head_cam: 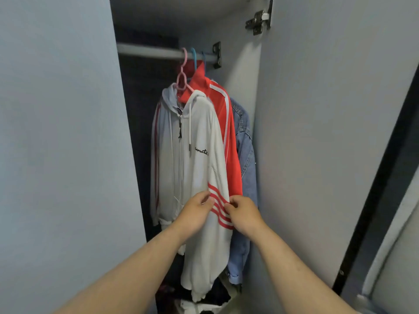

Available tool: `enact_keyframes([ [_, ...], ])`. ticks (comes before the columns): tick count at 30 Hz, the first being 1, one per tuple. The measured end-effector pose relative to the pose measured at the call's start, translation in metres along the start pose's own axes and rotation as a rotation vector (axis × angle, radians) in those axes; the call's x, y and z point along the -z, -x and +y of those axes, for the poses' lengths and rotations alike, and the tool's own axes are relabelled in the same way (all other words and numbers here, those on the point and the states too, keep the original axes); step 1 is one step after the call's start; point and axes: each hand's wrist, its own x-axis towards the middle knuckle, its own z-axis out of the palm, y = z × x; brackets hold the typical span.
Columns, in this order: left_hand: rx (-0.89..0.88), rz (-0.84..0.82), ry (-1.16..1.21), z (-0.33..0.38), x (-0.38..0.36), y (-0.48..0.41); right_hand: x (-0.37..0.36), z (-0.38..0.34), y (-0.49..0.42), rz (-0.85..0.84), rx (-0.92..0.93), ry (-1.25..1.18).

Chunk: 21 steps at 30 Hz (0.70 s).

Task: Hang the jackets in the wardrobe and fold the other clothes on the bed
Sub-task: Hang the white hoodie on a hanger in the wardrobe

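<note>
Hanging on a pink hanger [182, 74] from the rail [149, 51], the white hooded jacket [199, 155] is sitting inside the wardrobe [238, 71], nearest of a row of three. Both hands are reaching in at its near sleeve [210, 245], the one with the red stripes.

Left hand [197, 211] — fingers curled, thumb and fingertips pinching the sleeve cloth at the left edge of the stripes. Right hand [243, 215] — fingers likewise curled, pinching the same sleeve at the right edge of the stripes. The two hands are working close together, with the striped band lying between them. The sleeve is hanging on down past both hands, its cuff ending low near the wardrobe bottom.

Neighbours: a red jacket [229, 137] with white shoulder stripes is hanging right behind the white one, under a blue hanger [193, 57] hook, and touching it. A denim jacket [246, 155] is hanging behind that, against the right inner wall. Dark clothes [217, 293] are lying heaped at the bottom under the cuff.

The left door [56, 132] and right door [328, 132] are standing open on either side of the forearms, narrowing the opening. A metal hinge [259, 19] is showing at the top of the right door.
</note>
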Motion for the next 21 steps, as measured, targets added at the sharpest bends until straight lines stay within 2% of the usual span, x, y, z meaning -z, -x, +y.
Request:
enact_keyframes([
  [7, -0.031, -0.020, -0.117, 0.000, 0.024, 0.028, 0.001, -0.008, 0.015, -0.045, 0.045, -0.062],
  [13, -0.127, 0.096, -0.193, 0.011, 0.055, 0.076, -0.007, -0.036, 0.033, -0.084, 0.151, -0.132],
  [17, -0.160, 0.180, -0.406, 0.015, 0.087, 0.121, -0.016, -0.062, 0.050, -0.124, 0.285, -0.094],
  [21, -0.097, 0.224, -0.599, 0.012, 0.116, 0.178, -0.022, -0.078, 0.071, -0.159, 0.506, 0.087],
])
